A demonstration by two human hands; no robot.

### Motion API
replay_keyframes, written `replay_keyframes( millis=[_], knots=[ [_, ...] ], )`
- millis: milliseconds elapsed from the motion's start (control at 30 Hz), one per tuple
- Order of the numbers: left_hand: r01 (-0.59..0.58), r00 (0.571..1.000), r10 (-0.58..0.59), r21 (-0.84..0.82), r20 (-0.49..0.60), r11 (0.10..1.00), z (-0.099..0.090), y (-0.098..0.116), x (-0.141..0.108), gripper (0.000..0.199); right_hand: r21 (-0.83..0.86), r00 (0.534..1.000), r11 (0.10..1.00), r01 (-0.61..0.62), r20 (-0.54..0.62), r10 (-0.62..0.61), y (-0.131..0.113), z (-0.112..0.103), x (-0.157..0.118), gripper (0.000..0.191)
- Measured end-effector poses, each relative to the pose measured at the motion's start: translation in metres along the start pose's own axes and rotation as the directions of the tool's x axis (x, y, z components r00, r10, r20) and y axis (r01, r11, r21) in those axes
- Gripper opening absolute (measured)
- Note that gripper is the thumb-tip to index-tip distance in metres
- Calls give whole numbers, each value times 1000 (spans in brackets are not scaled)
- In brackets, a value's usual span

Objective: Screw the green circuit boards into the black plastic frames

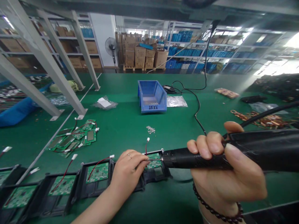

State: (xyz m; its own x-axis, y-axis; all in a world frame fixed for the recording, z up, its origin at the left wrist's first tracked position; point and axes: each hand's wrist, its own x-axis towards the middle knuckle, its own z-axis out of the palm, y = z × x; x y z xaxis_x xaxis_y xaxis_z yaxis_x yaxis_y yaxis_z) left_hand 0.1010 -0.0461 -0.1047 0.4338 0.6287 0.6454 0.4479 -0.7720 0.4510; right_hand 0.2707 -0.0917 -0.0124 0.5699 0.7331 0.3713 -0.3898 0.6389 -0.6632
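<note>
My right hand [224,165] is wrapped round a black electric screwdriver [179,158], held nearly level with its thin bit [155,159] pointing left. At the bit's tip, the thumb and fingers of my left hand [129,168] are pinched together; whatever they hold is hidden. Beneath the bit lies a black plastic housing [158,176] with a green circuit board [154,163] in it, and a red lead with a white connector [148,140] sticks up from it. Beside my left wrist sits another housing with a circuit board [99,172]. A further housing is partly covered by my left hand.
More housings [46,202] with boards continue to the left. Small screws [150,129] lie loose before a blue bin [153,108]. Circuit boards [70,140] are piled near metal posts [79,109]. Copper-coloured parts [263,119] and a black cable [198,109] are at the right.
</note>
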Motion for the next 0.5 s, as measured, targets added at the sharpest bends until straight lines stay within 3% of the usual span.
replay_keyframes(
  millis=[500],
  knots=[
    [32,999,-33,10,42,999,1,-2,0,26,1,1000,1000,4,9,-4,4,0,3,28]
  ],
)
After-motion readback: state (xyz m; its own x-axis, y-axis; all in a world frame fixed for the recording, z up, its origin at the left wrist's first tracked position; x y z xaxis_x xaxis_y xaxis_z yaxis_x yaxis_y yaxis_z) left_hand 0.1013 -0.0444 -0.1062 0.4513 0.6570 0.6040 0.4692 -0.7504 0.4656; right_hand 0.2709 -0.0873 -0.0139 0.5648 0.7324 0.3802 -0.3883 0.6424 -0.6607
